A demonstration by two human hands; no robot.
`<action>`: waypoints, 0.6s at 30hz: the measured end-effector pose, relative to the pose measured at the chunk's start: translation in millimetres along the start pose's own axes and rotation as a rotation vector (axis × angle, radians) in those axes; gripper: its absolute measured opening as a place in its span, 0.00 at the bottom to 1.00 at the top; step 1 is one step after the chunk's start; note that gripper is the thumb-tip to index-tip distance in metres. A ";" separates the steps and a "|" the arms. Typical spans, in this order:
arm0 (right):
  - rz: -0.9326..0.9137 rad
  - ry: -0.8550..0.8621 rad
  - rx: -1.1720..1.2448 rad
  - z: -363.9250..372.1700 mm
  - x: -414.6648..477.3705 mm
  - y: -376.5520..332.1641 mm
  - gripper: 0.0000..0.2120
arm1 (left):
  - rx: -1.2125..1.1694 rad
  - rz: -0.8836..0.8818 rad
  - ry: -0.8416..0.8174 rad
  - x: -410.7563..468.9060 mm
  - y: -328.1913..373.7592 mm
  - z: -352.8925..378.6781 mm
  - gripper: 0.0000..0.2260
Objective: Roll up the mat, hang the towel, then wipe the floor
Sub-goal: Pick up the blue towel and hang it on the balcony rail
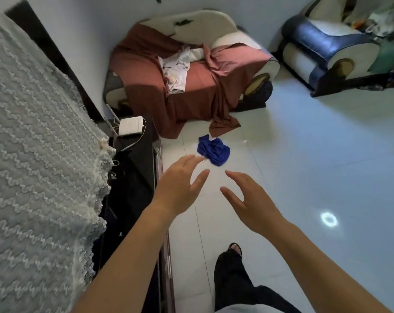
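While both arms were stretched out over the pale tiled floor (304,166), the left hand (180,186) hung with its fingers straight and spread, holding nothing. The right hand (252,199) beside it was just as loose, thumb apart from the fingers, nothing in it either. And there was the blue cloth (214,151), crumpled on the tiles just past the left fingertips, gripped by neither hand! Beyond it stood a sofa (223,21) under a brown cover (146,86), and a corner of that cover trailed onto the floor close to the cloth. A white garment (176,71) lay bunched on the seat. Tight on the left ran a dark cabinet (135,168), its edge right beside the left forearm, with a white box (131,125) and thin cables on top. Further left, a pale lace drape (33,154) filled the side of the view. Off to the far right sat a blue and cream armchair (322,46), well apart from the hands. Below the hands, a foot (235,248) in a dark open-toed sandal stood on the tiles, and a ring of reflected light (329,219) shone on the floor to the right.
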State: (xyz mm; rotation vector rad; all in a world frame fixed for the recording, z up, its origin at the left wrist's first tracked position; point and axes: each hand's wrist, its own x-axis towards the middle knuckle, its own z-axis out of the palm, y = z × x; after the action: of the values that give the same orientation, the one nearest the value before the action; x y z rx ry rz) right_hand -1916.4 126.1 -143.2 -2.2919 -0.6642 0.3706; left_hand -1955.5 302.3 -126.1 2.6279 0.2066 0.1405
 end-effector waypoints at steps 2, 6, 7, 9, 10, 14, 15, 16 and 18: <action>0.011 0.019 -0.004 -20.9 45.7 10.1 0.26 | -0.004 0.006 -0.002 51.9 4.6 2.9 0.20; 0.002 0.034 -0.013 -62.0 127.1 26.0 0.25 | 0.014 -0.010 -0.036 134.2 0.9 5.3 0.21; -0.007 0.033 -0.013 -68.7 145.2 30.4 0.25 | 0.017 -0.016 -0.037 151.5 -3.2 6.1 0.21; -0.020 0.030 -0.003 -77.3 178.4 38.9 0.24 | 0.013 -0.034 -0.038 181.0 -11.7 7.8 0.20; -0.022 0.029 0.003 -79.7 193.1 41.9 0.24 | 0.010 -0.046 -0.038 193.6 -15.7 9.1 0.20; -0.009 0.016 0.021 -83.0 252.2 50.5 0.24 | 0.006 -0.057 -0.059 248.5 -34.0 15.4 0.20; -0.007 0.014 0.020 -83.1 267.4 52.6 0.24 | 0.001 -0.053 -0.061 264.3 -40.0 16.7 0.20; -0.005 0.012 0.015 -83.4 283.4 54.3 0.24 | -0.002 -0.043 -0.063 281.0 -45.8 17.4 0.20; 0.011 0.014 -0.004 -85.9 317.9 57.5 0.24 | -0.005 -0.008 -0.070 318.3 -56.9 18.2 0.20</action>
State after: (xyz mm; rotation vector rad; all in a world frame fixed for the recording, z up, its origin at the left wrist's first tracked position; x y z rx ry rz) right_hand -1595.6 220.3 -145.9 -2.3005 -0.6460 0.3581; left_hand -1647.0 397.7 -150.0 2.6212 0.1928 0.0464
